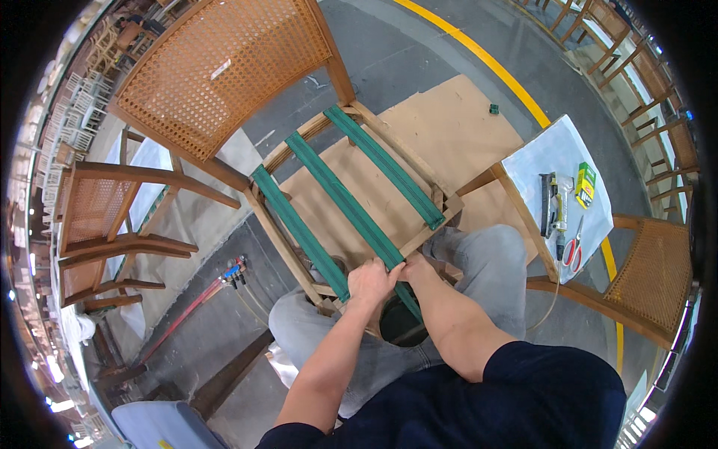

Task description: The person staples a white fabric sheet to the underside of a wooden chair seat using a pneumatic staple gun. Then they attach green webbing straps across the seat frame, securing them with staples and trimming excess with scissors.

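Observation:
A wooden chair frame (284, 251) with a woven cane back (224, 75) stands before me, its seat open. Three green webbing straps run across it from the back rail: a left strap (303, 236), a middle strap (340, 196) and a right strap (389, 172). At the near rail, both hands are closed on the middle strap. My left hand (370, 281) presses at its left edge, and my right hand (413, 269) is close beside it. Below them, the strap's tail leads down to a dark round roll of webbing (404, 325) between my legs. My fingertips are partly hidden.
To my right, a covered chair seat (557, 146) carries a staple gun (554, 206), a yellow-green box (585, 185) and red-handled scissors (573, 253). Cardboard (456, 120) lies under the frame. A red air hose (179, 322) crosses the floor at left, near more chairs (112, 202).

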The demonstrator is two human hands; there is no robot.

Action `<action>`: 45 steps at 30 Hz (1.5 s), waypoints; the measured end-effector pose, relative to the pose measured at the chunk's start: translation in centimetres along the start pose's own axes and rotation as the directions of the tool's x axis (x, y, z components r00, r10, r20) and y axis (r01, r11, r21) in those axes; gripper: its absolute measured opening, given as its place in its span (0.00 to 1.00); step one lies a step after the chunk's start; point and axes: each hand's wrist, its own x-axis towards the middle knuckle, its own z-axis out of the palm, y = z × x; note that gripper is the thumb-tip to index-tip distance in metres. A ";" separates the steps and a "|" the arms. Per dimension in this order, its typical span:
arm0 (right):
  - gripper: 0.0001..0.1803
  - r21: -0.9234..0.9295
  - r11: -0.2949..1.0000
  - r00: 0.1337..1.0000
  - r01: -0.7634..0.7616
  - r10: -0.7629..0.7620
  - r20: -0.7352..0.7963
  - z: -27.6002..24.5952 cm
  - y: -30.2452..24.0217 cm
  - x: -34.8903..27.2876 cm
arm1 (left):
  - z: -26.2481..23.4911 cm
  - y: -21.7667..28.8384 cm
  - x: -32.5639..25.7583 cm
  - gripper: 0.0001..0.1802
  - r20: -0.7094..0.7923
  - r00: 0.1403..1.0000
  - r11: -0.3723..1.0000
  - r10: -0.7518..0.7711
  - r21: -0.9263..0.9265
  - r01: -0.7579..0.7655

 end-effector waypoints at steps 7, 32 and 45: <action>0.27 -0.111 0.991 0.994 0.072 -0.080 -0.077 1.4 -1.2 3.7 | 0.2 -0.2 0.4 0.38 0.013 0.998 0.998 -0.060 0.008 0.060; 0.21 -0.577 0.815 0.966 0.047 -0.184 -0.181 -2.0 -1.5 14.5 | 3.9 -4.7 6.0 0.12 0.553 0.795 0.459 -0.251 -0.655 0.601; 0.22 -0.652 0.667 0.884 0.361 -0.022 0.467 10.8 0.5 12.1 | 4.7 -4.8 6.8 0.24 0.799 0.565 -0.184 -0.205 -0.598 0.780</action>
